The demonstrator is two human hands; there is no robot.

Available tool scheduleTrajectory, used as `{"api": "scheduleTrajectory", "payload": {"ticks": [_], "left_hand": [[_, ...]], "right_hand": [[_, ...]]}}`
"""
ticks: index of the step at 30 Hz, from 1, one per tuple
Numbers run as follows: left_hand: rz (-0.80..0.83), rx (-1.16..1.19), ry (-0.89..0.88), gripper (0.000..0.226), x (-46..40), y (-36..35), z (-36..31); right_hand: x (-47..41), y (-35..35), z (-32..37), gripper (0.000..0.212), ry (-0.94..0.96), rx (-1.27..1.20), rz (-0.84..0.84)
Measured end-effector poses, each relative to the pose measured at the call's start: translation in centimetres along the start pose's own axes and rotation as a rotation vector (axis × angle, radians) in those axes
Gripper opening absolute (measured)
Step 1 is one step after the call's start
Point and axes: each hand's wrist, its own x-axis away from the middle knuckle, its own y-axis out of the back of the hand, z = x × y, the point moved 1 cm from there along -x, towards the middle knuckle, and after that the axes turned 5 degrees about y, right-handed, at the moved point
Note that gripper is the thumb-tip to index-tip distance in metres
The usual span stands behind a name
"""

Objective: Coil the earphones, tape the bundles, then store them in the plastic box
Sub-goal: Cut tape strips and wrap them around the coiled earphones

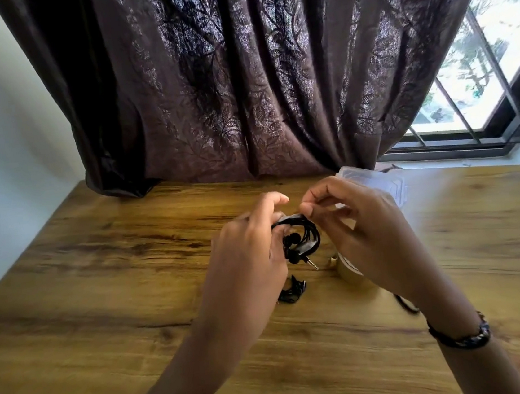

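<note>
Both hands meet above the middle of the wooden table (98,264). From my seat at the feed I see the left hand (252,256) curled round the left side of a black earphone bundle (302,240), fingers wrapped under it and thumb raised on top. The right hand (363,233) pinches at the bundle's upper right edge, thumb and forefinger pressed together on a strip of clear tape (290,218) that crosses the top of the loops.

I read the bundle as thin black cord wound into a small, roughly round coil, with the dark earbuds tucked in its centre. Another band of pale tape shows across the lower right of the coil. The metal plug (311,263) sticks out from the bottom of the coil and points down and to the right, toward the table. The coil is held off the table, its flat face turned toward me.

A second black earphone bundle (292,292) lies on the table just below the left hand. A tape roll (346,271) sits under the right hand, partly hidden. A clear plastic box (377,183) stands behind the right hand, near the curtain (239,85). Beside the right wrist a loose black cord (405,303) lies on the wood.
</note>
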Motion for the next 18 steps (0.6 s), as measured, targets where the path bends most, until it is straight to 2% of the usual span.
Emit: {"api": "scheduleTrajectory", "payload": {"ticks": [6, 13, 18], "left_hand": [[0.038, -0.045, 0.0, 0.036, -0.29, 0.23, -0.21], [0.032, -0.017, -0.034, 0.044, -0.18, 0.07, -0.13], [0.022, 0.007, 0.003, 0.04, -0.18, 0.33, -0.41]], "right_hand": [[0.31, -0.14, -0.02, 0.007, 0.04, -0.051, -0.029], [-0.03, 0.27, -0.22, 0.022, -0.103, -0.356, -0.048], [0.06, 0.22, 0.73, 0.025, 0.019, -0.168, -0.088]]}}
